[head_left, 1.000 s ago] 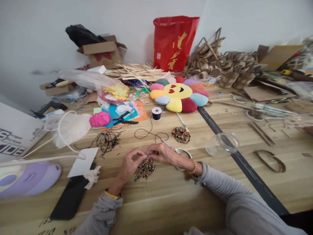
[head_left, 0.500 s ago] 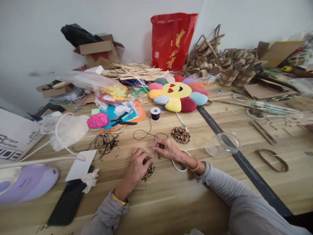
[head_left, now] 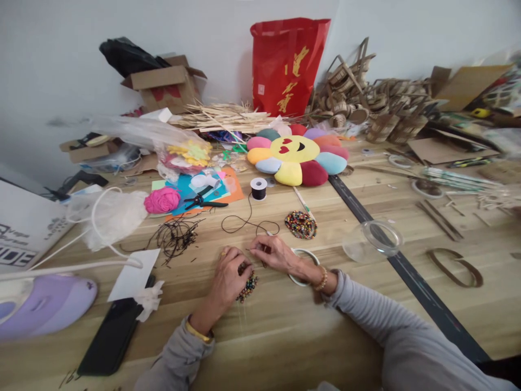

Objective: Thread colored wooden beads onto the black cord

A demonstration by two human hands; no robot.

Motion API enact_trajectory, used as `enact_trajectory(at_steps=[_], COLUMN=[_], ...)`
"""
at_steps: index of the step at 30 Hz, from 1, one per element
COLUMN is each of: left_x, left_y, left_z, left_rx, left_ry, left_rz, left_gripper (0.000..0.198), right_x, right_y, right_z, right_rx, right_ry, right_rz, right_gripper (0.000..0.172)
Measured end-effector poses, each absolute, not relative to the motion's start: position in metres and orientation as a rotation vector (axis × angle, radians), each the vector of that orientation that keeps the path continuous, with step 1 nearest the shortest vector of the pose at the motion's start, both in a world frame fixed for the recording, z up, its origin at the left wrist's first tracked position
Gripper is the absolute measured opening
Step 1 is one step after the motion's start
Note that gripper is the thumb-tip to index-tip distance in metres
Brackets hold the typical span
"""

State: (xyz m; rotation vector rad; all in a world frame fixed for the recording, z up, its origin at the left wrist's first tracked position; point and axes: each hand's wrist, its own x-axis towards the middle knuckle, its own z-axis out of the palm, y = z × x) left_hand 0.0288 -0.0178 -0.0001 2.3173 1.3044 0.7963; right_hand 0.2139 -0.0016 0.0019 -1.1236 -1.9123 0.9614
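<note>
My right hand (head_left: 272, 252) pinches a thin black cord between thumb and fingertips; a short end of it pokes out to the left. Just left of it my left hand (head_left: 231, 274) curls over a small heap of multicoloured beads (head_left: 248, 288), its fingertips closed around some of them and partly hidden. Beyond the hands, a loop of black cord (head_left: 240, 218) runs to a white spool (head_left: 259, 189) wound with the same cord. A coiled pile of strung colourful beads (head_left: 300, 225) lies to the right. Under my right wrist is a white ring-shaped roll (head_left: 299, 278).
Tangled black cord (head_left: 175, 239), black-handled pliers (head_left: 203, 202) and pink yarn (head_left: 163, 201) lie left. A phone (head_left: 108, 336) is near front left. A clear round container (head_left: 376, 239) stands right. A flower cushion (head_left: 297, 155) and red bag (head_left: 288, 68) are behind.
My right hand has shifted slightly left, towards my left hand, with the cord still pinched. My left hand has hardly moved over the beads.
</note>
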Motion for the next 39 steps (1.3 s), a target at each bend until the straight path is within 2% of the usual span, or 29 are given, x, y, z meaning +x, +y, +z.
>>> enact_trajectory(at_steps=[5,13,22,29,39], left_x=[0.017,-0.003,-0.002,-0.002,-0.002], left_y=[-0.015,-0.005,-0.003,-0.001,-0.002], left_z=[0.007,0.009,0.009,0.003,0.003], left_rx=[2.000,1.442,1.346,1.316,1.302], left_ry=[1.240,1.203,1.115,1.114,1.097], left_rz=[0.962,0.926,0.876,0.892,0.882], left_gripper=[0.010,0.013,0.011,0.013,0.014], right_x=[0.209,0.205,0.205,0.206,0.205], right_y=[-0.009,-0.016,-0.016,-0.015,-0.016], right_z=[0.001,-0.001,-0.001,-0.003,0.001], right_rx=[-1.057,-0.869,-0.784,-0.779,-0.763], right_ry=[-1.966,-2.108,-2.166,-2.160,-2.166], right_rz=[0.815,0.544,0.402,0.373,0.350], right_gripper=[0.013,0.017,0.016,0.022,0.021])
